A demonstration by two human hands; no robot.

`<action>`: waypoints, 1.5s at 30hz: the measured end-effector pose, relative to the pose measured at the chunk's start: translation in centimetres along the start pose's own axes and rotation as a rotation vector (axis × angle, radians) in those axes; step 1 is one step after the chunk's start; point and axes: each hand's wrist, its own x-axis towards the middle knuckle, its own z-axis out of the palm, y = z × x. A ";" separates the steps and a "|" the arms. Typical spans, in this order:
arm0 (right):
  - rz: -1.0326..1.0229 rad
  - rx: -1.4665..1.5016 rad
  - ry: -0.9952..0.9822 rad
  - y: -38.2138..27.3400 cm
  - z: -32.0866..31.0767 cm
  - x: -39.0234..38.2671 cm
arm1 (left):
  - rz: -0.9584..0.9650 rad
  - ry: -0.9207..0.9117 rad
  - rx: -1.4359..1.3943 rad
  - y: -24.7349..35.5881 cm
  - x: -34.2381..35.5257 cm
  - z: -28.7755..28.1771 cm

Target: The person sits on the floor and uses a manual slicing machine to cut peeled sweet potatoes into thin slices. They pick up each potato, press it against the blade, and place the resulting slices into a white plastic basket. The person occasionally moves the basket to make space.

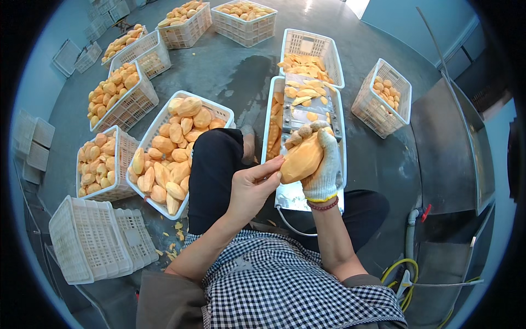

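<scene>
A large peeled sweet potato (302, 159) is held up between my hands, above a metal slicer (308, 118) that lies across a white crate. My right hand (323, 170), in a white and grey knit glove with a yellow cuff, is wrapped round it from the right. My bare left hand (256, 183) pinches its left end between thumb and fingers. Several yellow-orange slices (308, 94) lie on the slicer's metal plate. More slices fill the crate (324, 41) at its far end. Peeled sweet potatoes (178, 140) heap a crate left of my knee.
Several more full crates (121, 96) stand along the left and back. Empty crates (90, 241) are stacked at lower left. On the right are a part-filled crate (392, 107), a steel trough (452, 153), a pipe with a red valve (426, 213) and a yellow hose (408, 268).
</scene>
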 end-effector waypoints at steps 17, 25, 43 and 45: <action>0.129 0.463 -0.082 -5.3 -3.1 -1.7 | -0.211 -0.034 0.385 -1.7 -2.3 1.9; 0.035 0.236 -0.002 -4.9 -3.2 -2.1 | 0.014 -0.078 0.289 0.3 -1.7 4.5; 0.105 -0.075 0.038 -3.1 -2.7 -2.4 | -0.088 -0.009 0.279 -3.0 -1.4 3.0; 0.191 0.035 0.100 -2.3 -3.8 -1.7 | -0.212 0.002 -0.003 -4.1 -0.8 2.5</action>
